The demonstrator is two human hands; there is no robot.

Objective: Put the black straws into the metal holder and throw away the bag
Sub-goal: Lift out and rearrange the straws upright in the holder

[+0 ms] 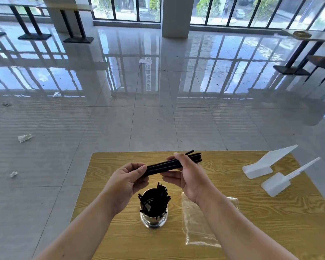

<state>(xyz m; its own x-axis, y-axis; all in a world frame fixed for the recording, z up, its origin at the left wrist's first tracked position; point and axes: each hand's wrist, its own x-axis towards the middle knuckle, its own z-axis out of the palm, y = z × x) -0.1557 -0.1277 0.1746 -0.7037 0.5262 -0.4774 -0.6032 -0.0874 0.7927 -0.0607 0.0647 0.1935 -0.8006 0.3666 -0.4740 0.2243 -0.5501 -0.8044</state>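
1. A bundle of thin black plastic straws (pixel 174 163) is held level above the desk, just above and beyond the holder, its far ends fanning slightly to the right.
2. Both hands grip that bundle: the left hand (pixel 127 182) pinches its near end between thumb and fingers, and the right hand (pixel 186 173) closes around its middle from behind (neither hand is free).
3. Directly below stands the round shiny metal holder (pixel 153 219), upright, already carrying a loose ring of black straws leaning against its rim, so part of the loading looks done.
4. Just to the holder's right lies the flat clear plastic bag (pixel 197 228), seemingly empty, partly under the right forearm and not yet thrown away.
5. What remains, judging from this: tip the held bundle upright, drop it in, then dispose of the bag.
6. Further right on the yellow wood-grain desk (pixel 270 212) sit two white plastic scoops (pixel 259 167), well apart from the work.
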